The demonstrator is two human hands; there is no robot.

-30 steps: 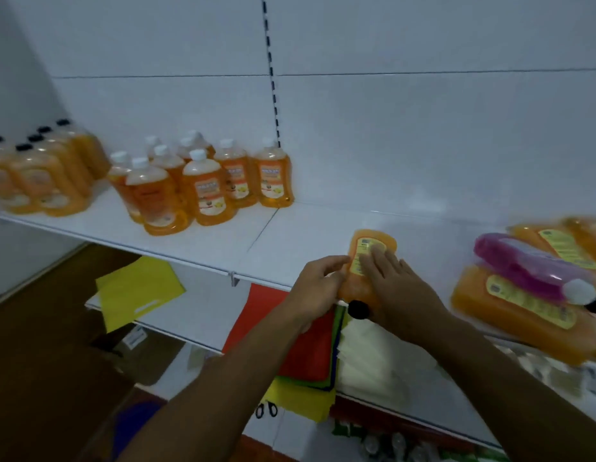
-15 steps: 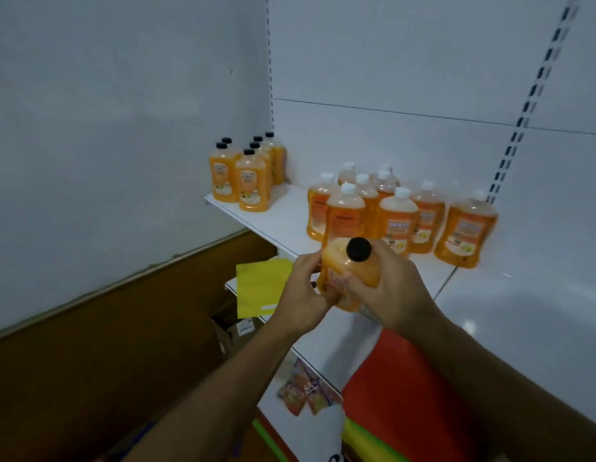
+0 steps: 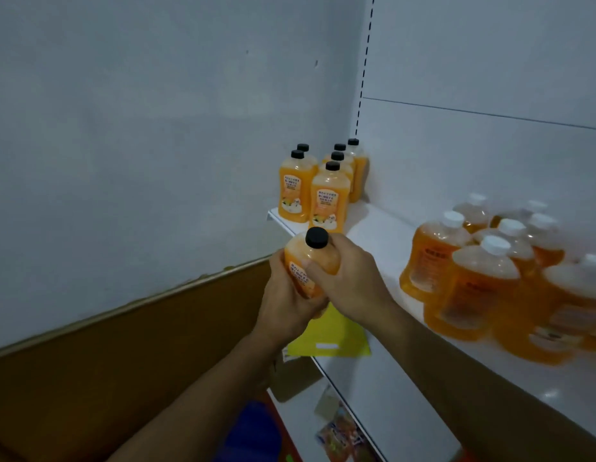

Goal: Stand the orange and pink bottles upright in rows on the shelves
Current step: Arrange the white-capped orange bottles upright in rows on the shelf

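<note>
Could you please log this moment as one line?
hands: both grip black-cap bottle | position: before black-cap row | shelf: not yet placed

An orange bottle (image 3: 309,266) with a black cap and a label with printed text is held in the air in front of the shelf (image 3: 383,235) edge, nearly upright and tilted slightly, cap uppermost. The left hand (image 3: 285,306) grips its lower body and the right hand (image 3: 349,278) wraps its shoulder. At the shelf's far corner, six black-capped orange bottles (image 3: 329,195) stand upright in two rows. Further right on the same shelf, a cluster of white-capped orange bottles (image 3: 483,278) stands upright, blurred.
</note>
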